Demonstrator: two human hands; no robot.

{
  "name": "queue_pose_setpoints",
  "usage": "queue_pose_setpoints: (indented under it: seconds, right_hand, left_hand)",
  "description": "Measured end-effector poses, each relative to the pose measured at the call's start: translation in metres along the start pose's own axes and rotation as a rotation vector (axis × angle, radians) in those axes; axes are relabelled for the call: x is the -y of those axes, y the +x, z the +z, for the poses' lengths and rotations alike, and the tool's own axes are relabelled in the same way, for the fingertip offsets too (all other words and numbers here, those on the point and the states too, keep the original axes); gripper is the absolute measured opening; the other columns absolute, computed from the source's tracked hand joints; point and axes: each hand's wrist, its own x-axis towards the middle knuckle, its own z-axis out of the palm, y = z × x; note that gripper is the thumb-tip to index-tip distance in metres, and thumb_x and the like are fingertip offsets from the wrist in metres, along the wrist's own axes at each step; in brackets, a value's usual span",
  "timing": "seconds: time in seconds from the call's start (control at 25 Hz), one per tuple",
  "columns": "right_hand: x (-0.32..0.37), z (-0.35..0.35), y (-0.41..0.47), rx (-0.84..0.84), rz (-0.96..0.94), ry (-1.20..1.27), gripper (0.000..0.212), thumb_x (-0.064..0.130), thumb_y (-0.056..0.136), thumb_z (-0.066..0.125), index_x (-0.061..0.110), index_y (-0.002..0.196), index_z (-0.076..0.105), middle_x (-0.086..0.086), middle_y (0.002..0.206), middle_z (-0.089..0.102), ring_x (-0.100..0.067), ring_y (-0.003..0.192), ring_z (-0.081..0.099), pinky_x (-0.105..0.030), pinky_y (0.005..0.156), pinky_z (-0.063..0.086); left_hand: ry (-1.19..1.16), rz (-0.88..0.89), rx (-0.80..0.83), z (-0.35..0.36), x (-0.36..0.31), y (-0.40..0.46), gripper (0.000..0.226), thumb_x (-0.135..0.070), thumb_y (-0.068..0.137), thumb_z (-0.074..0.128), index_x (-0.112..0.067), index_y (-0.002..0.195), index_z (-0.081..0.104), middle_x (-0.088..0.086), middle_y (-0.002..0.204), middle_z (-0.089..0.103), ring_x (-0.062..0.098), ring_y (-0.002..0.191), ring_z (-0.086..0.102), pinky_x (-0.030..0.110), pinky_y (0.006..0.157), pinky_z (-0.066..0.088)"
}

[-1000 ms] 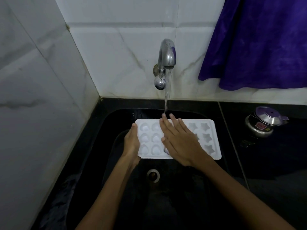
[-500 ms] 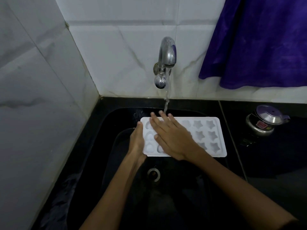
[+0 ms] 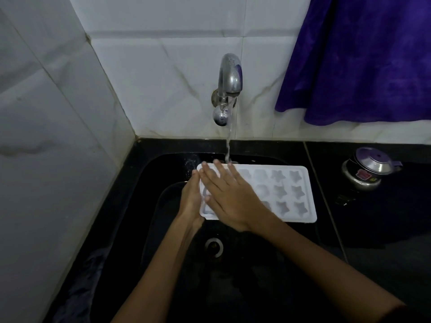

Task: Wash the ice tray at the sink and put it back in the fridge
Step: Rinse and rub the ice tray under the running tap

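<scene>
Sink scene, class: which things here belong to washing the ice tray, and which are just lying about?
Belonging to the job:
ice tray
tap, running
sink
left hand, holding the tray's end
right hand, flat on the tray

Just lying about:
purple cloth
small steel pot on the counter

We see a white plastic ice tray (image 3: 289, 194) patterned with star-shaped moulds over a glossy black sink (image 3: 144, 206) set in a black bench (image 3: 384, 229). White marble-look wall tiles (image 3: 151, 85) carry faint grey veins. A deep purple cloth (image 3: 363, 57) hangs beside a shiny silver tap (image 3: 229, 75). A silver pot with a purple lid and red label (image 3: 366, 169) stands on the bench.
</scene>
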Motion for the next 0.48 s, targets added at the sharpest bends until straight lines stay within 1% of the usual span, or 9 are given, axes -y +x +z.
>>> queue_pose_setpoints:
  seconds: [0.04,0.12,0.2,0.24,0.28,0.32,0.4,0.44,0.48]
  right_hand:
    - [0.008,0.003,0.002,-0.007,-0.027,0.013,0.056,0.034,0.100,0.023,0.011,0.150,0.012,-0.006,0.158,0.010,-0.022,0.146,0.002,-0.040,0.119,0.002]
    - [0.013,0.010,-0.008,0.037,-0.176,0.046,0.054,0.032,0.099,0.024,0.009,0.149,0.019,-0.007,0.157,0.018,-0.021,0.146,0.009,-0.039,0.119,0.007]
    - [0.006,0.013,-0.029,0.099,-0.304,0.046,0.053,0.033,0.099,0.022,0.014,0.149,0.018,-0.003,0.157,0.017,-0.018,0.146,0.008,-0.034,0.119,0.004]
    - [-0.001,0.013,-0.037,0.116,-0.309,0.050,0.053,0.034,0.099,0.020,0.016,0.149,0.015,-0.001,0.158,0.013,-0.016,0.146,0.003,-0.031,0.118,0.000]
    - [-0.010,0.012,-0.042,0.109,-0.269,0.060,0.054,0.035,0.099,0.018,0.017,0.150,0.012,0.001,0.158,0.008,-0.013,0.146,-0.002,-0.029,0.118,-0.003]
    - [-0.017,0.011,-0.043,0.087,-0.189,0.075,0.055,0.036,0.099,0.016,0.018,0.150,0.009,0.003,0.157,0.003,-0.012,0.145,-0.006,-0.028,0.117,-0.006]
    - [-0.027,0.007,-0.036,0.033,0.027,0.068,0.056,0.039,0.099,0.013,0.018,0.150,0.004,0.003,0.157,-0.004,-0.015,0.145,-0.010,-0.032,0.118,-0.008]
    - [-0.026,0.005,-0.029,0.006,0.107,0.042,0.056,0.039,0.099,0.013,0.017,0.150,0.003,0.001,0.157,-0.004,-0.018,0.145,-0.010,-0.034,0.118,-0.009]
    - [-0.019,0.004,-0.023,-0.014,0.134,0.041,0.057,0.038,0.099,0.016,0.015,0.150,0.005,-0.001,0.158,-0.001,-0.021,0.146,-0.009,-0.036,0.117,-0.011]
  left_hand:
    - [0.009,0.004,-0.020,0.000,0.000,0.000,0.046,-0.051,0.093,0.039,-0.014,0.098,0.067,0.009,0.093,0.074,0.019,0.080,0.072,0.027,0.060,0.055]
    - [0.017,0.000,-0.046,-0.009,-0.007,0.002,0.053,-0.053,0.093,0.037,-0.010,0.098,0.067,0.010,0.088,0.075,0.022,0.078,0.072,0.028,0.059,0.056]
    - [0.031,0.023,-0.080,-0.021,-0.015,0.002,0.052,-0.052,0.094,0.034,-0.011,0.096,0.066,0.010,0.082,0.075,0.022,0.070,0.072,0.028,0.052,0.055]
    - [0.042,0.041,-0.105,-0.027,-0.017,0.002,0.050,-0.051,0.095,0.033,-0.013,0.096,0.065,0.009,0.081,0.074,0.022,0.067,0.072,0.028,0.049,0.055]
    - [0.049,0.057,-0.124,-0.030,-0.018,0.000,0.049,-0.051,0.096,0.033,-0.014,0.095,0.065,0.007,0.079,0.074,0.022,0.066,0.072,0.028,0.048,0.054]
    - [0.053,0.065,-0.132,-0.032,-0.017,-0.002,0.048,-0.051,0.096,0.032,-0.016,0.095,0.065,0.006,0.077,0.074,0.022,0.065,0.072,0.029,0.047,0.054]
    - [0.046,0.044,-0.130,-0.031,-0.012,-0.008,0.048,-0.051,0.095,0.033,-0.017,0.095,0.066,0.006,0.078,0.075,0.024,0.066,0.072,0.032,0.047,0.055]
    - [0.037,0.024,-0.125,-0.029,-0.009,-0.011,0.049,-0.052,0.095,0.033,-0.016,0.097,0.066,0.007,0.080,0.075,0.026,0.068,0.072,0.033,0.047,0.055]
    - [0.031,0.008,-0.120,-0.025,-0.007,-0.013,0.050,-0.053,0.094,0.034,-0.014,0.099,0.065,0.009,0.082,0.075,0.028,0.070,0.072,0.034,0.050,0.055]
